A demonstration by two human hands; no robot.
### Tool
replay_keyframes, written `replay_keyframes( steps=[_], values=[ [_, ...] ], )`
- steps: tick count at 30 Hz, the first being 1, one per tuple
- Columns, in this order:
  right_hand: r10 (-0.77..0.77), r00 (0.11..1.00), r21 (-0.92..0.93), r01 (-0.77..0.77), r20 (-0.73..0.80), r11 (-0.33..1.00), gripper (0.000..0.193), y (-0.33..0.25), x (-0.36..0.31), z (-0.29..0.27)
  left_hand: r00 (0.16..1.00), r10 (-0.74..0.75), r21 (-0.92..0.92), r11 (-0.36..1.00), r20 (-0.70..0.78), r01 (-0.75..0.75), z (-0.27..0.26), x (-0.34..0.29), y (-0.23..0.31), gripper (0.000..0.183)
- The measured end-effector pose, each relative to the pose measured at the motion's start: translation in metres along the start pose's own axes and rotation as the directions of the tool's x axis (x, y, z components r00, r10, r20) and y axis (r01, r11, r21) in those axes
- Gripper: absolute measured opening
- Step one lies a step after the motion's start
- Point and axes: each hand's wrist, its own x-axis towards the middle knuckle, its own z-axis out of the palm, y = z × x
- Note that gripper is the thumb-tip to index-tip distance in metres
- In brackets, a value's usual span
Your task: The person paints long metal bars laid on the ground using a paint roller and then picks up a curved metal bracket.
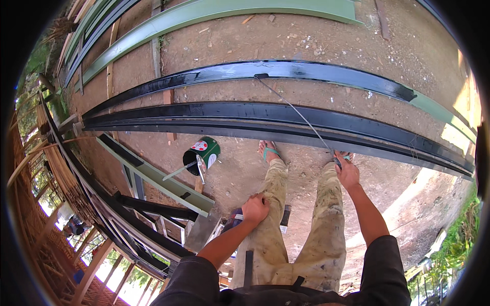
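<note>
My right hand (348, 172) is closed round the handle of a small paint roller (296, 109) with a long thin rod. Its black head (261, 76) rests on the lower edge of the far steel beam (224, 73). Glossy black paint, wet-looking, covers most of that beam; its right end is pale green. My left hand (255, 208) lies on my left thigh, fingers curled, with nothing visible in it. Between me and the far beam runs a second, black-coated beam (306, 113). On the ground to the left, a green paint can (211, 148) lies tilted or stands open, with tools sticking out.
A short green channel (168, 181) with black patches lies at the left, beside stacked steel lengths (153, 206). More green beams (204, 14) lie beyond on timber supports. My sandalled feet (269, 151) are close to the near beam. Grass (457, 250) borders the dirt at right.
</note>
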Motion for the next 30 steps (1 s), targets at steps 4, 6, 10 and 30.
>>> replay_keyframes(
  steps=[4,6,10,30],
  values=[
    [0.111,0.994,0.038,-0.110,-0.021,0.993,0.061,0.113,-0.045,-0.053,1.000,0.023,0.059,0.998,0.002,-0.023,0.021,-0.006,0.029,0.020],
    [0.142,0.989,0.076,-0.139,-0.034,0.987,0.063,0.175,-0.074,-0.073,1.000,0.016,0.102,0.995,0.008,-0.016,0.030,-0.009,0.045,0.019],
    [0.181,0.974,0.181,-0.155,-0.136,0.971,0.060,0.292,-0.130,-0.108,1.000,-0.011,0.214,0.977,0.020,0.006,0.053,-0.013,0.073,0.020],
    [0.201,0.980,0.018,-0.201,0.003,0.979,0.046,0.449,-0.110,-0.269,1.000,0.018,0.212,0.977,0.007,-0.019,0.100,-0.034,0.123,0.029]
  ],
)
